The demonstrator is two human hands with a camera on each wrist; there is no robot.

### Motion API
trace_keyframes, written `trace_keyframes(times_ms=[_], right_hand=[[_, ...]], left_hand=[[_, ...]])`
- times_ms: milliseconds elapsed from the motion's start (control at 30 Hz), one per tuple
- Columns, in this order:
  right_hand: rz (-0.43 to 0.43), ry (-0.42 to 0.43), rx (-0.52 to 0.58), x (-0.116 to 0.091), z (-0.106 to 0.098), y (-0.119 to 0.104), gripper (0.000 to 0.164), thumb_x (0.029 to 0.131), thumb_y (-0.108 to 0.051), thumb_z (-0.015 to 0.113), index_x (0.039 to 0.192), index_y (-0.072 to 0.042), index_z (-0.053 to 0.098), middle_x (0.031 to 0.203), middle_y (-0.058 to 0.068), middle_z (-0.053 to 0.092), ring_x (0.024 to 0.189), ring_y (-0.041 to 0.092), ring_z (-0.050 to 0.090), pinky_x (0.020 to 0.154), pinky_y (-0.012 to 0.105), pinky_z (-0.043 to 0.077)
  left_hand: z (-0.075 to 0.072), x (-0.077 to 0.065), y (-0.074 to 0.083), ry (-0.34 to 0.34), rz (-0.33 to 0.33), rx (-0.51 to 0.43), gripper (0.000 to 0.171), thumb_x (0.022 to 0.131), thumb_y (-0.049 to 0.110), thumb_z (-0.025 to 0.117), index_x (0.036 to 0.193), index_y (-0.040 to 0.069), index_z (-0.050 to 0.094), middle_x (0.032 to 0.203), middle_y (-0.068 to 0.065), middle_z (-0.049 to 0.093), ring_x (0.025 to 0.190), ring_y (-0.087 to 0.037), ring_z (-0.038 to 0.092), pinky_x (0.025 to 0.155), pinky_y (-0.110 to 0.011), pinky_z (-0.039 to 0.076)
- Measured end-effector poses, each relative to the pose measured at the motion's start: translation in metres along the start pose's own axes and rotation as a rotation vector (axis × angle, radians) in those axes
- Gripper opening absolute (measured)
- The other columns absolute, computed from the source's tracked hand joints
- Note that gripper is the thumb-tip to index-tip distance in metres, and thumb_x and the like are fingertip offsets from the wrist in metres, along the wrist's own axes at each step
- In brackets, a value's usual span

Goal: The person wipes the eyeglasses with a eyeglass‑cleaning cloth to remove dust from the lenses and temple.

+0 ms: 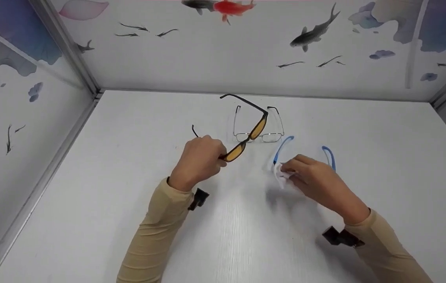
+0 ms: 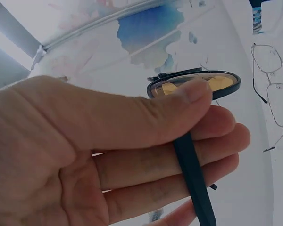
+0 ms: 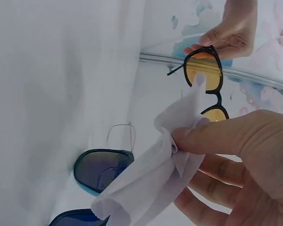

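My left hand (image 1: pixel 202 160) grips black-framed glasses with yellow lenses (image 1: pixel 258 128), thumb laid on one lens by the hinge in the left wrist view. One temple runs down across the fingers there; the other stretches away toward the back. Between thumb and fingers, my right hand (image 1: pixel 318 180) pinches a thin white cloth (image 3: pixel 148 181), its folds hanging loose. Under the cloth and right hand lie dark-lensed sunglasses (image 3: pixel 103 168) with blue temples (image 1: pixel 331 157); the hand and cloth hide part of them in the head view.
Thin wire-framed glasses (image 1: pixel 272 137) lie on the white table (image 1: pixel 128 188) behind the hands, partly overlapped by the yellow-lensed pair in the head view. Panels painted with fish (image 1: pixel 314 34) and leaves stand along the back and sides.
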State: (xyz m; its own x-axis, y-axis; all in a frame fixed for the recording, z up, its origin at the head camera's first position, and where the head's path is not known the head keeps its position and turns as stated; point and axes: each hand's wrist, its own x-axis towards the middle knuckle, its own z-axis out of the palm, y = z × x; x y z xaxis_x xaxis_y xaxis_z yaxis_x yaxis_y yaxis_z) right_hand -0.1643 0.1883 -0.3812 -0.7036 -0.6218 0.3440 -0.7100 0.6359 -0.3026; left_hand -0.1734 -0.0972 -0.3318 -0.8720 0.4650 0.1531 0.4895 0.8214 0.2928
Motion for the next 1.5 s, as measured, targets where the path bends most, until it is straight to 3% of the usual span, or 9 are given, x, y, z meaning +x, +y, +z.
trace_keyframes(times_ms=[233, 567, 733, 867, 967, 1100, 1200, 1333, 1500], right_hand=[[-0.074, 0.268, 0.044, 0.023, -0.005, -0.012, 0.031, 0.075, 0.015, 0.073, 0.097, -0.005, 0.067, 0.097, 0.006, 0.064, 0.086, 0.015, 0.064, 0.070, 0.027, 0.055], [-0.079, 0.419, 0.028, 0.041, 0.009, -0.023, 0.032, 0.076, 0.011, 0.074, 0.103, -0.003, 0.063, 0.099, 0.011, 0.059, 0.086, 0.018, 0.061, 0.070, 0.028, 0.055], [-0.182, 0.387, -0.032, 0.040, 0.019, -0.026, 0.034, 0.074, 0.009, 0.076, 0.102, -0.004, 0.062, 0.099, 0.015, 0.058, 0.084, 0.025, 0.065, 0.070, 0.032, 0.057], [-0.285, 0.320, -0.064, 0.037, 0.021, -0.024, 0.035, 0.071, 0.008, 0.077, 0.100, -0.007, 0.064, 0.097, 0.013, 0.060, 0.081, 0.025, 0.066, 0.066, 0.032, 0.057], [-0.245, 0.363, -0.105, 0.038, 0.017, -0.022, 0.035, 0.069, 0.011, 0.078, 0.097, -0.006, 0.065, 0.094, 0.013, 0.060, 0.078, 0.024, 0.064, 0.063, 0.033, 0.056], [-0.169, 0.430, -0.120, 0.041, 0.014, -0.026, 0.030, 0.074, 0.009, 0.077, 0.097, -0.003, 0.063, 0.095, 0.015, 0.059, 0.078, 0.026, 0.062, 0.064, 0.032, 0.056], [-0.231, 0.399, -0.094, 0.041, 0.015, -0.032, 0.027, 0.078, 0.005, 0.076, 0.100, -0.003, 0.062, 0.097, 0.016, 0.058, 0.080, 0.026, 0.064, 0.066, 0.032, 0.057], [-0.307, 0.326, -0.081, 0.039, 0.011, -0.033, 0.029, 0.076, 0.007, 0.076, 0.099, -0.005, 0.064, 0.095, 0.014, 0.059, 0.080, 0.025, 0.066, 0.065, 0.032, 0.057], [-0.218, 0.353, -0.170, 0.039, 0.002, -0.028, 0.041, 0.072, 0.012, 0.076, 0.107, -0.005, 0.063, 0.088, 0.013, 0.061, 0.069, 0.023, 0.061, 0.057, 0.031, 0.054]], left_hand=[[0.006, 0.008, 0.016, 0.015, 0.018, -0.085, 0.004, 0.082, 0.011, 0.077, 0.083, 0.007, 0.078, 0.076, -0.002, 0.072, 0.072, -0.020, 0.067, 0.063, -0.035, 0.054], [0.014, 0.019, 0.028, -0.046, 0.071, -0.375, 0.007, 0.083, 0.008, 0.075, 0.088, 0.003, 0.078, 0.079, -0.003, 0.073, 0.066, -0.010, 0.058, 0.059, -0.024, 0.045], [0.014, 0.020, 0.022, -0.040, 0.094, -0.443, 0.006, 0.084, 0.003, 0.071, 0.080, 0.003, 0.076, 0.067, -0.002, 0.068, 0.055, -0.007, 0.044, 0.053, -0.021, 0.033], [0.010, 0.017, 0.018, -0.060, 0.056, -0.473, 0.007, 0.085, 0.003, 0.070, 0.084, 0.003, 0.076, 0.076, -0.003, 0.071, 0.065, -0.009, 0.056, 0.060, -0.023, 0.042], [0.007, 0.015, 0.019, -0.099, 0.007, -0.516, 0.008, 0.085, 0.006, 0.072, 0.090, 0.002, 0.077, 0.084, -0.005, 0.073, 0.077, -0.011, 0.064, 0.067, -0.026, 0.049], [0.010, 0.014, 0.024, -0.104, 0.045, -0.498, 0.007, 0.084, 0.005, 0.073, 0.088, 0.000, 0.076, 0.075, -0.004, 0.071, 0.063, -0.008, 0.056, 0.058, -0.022, 0.044], [0.015, 0.016, 0.026, -0.068, 0.092, -0.463, 0.005, 0.083, 0.004, 0.073, 0.085, 0.000, 0.076, 0.065, -0.001, 0.065, 0.056, -0.007, 0.045, 0.053, -0.020, 0.036], [0.013, 0.016, 0.024, -0.056, 0.071, -0.493, 0.004, 0.083, 0.002, 0.072, 0.085, 0.001, 0.076, 0.072, -0.002, 0.069, 0.064, -0.008, 0.058, 0.060, -0.021, 0.042], [0.010, 0.015, 0.023, -0.120, 0.038, -0.523, 0.006, 0.085, 0.005, 0.073, 0.088, 0.001, 0.076, 0.080, -0.005, 0.072, 0.068, -0.009, 0.061, 0.061, -0.023, 0.046]])
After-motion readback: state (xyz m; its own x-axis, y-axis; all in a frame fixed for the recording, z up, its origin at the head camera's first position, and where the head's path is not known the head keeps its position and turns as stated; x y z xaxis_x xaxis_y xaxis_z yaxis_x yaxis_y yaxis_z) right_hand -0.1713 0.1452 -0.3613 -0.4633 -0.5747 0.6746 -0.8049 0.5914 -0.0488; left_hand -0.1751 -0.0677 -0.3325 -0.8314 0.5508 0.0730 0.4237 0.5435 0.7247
